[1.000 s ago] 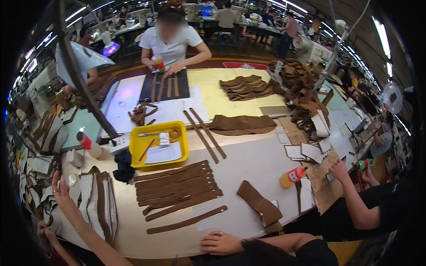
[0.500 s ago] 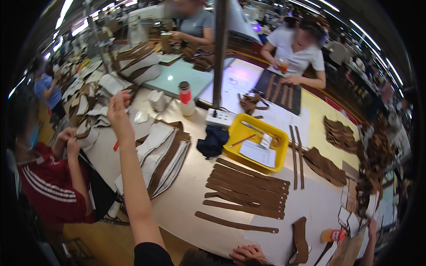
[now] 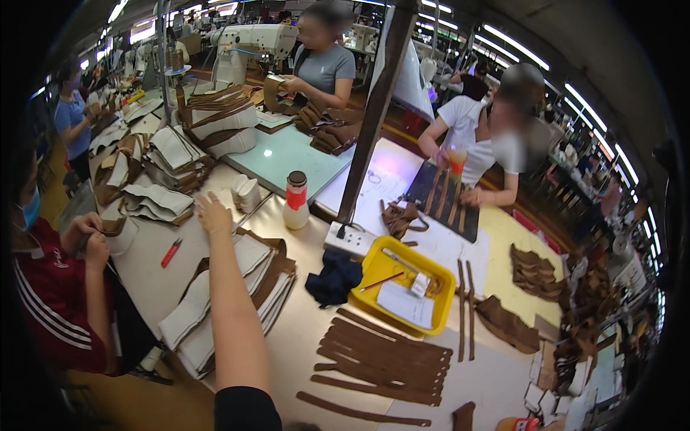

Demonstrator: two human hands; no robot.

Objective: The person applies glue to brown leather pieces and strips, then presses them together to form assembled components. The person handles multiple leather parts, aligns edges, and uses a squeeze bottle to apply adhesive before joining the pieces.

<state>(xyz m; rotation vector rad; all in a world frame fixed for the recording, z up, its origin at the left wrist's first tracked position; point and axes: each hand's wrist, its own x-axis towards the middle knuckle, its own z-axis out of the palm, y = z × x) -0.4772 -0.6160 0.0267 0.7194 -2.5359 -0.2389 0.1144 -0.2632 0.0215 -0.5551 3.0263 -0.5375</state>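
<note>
My left arm reaches far out over the table, and my left hand [image 3: 214,214] is low over the surface with its fingers stretched out. It is just left of a small stack of folded white pieces [image 3: 246,194]. What lies under the fingers is hidden. Beneath and beside my forearm lies a pile of brown and white cut pieces [image 3: 269,287]. A red-handled cutter or similar small tool [image 3: 171,253] rests left of my hand. Brown strips [image 3: 381,359] lie side by side at the near middle. My right hand is out of the picture.
A bottle with a red band [image 3: 295,201] stands right of my hand. Beyond are a power strip [image 3: 350,238], dark cloth [image 3: 334,279], a yellow tray [image 3: 440,316] and a metal post [image 3: 377,115]. A co-worker in red [image 3: 57,287] sits close on the left; others work across the table.
My left hand has come down from a raised position to the table beside the folded white stack. My right hand has left the picture at the lower edge. The view has shifted.
</note>
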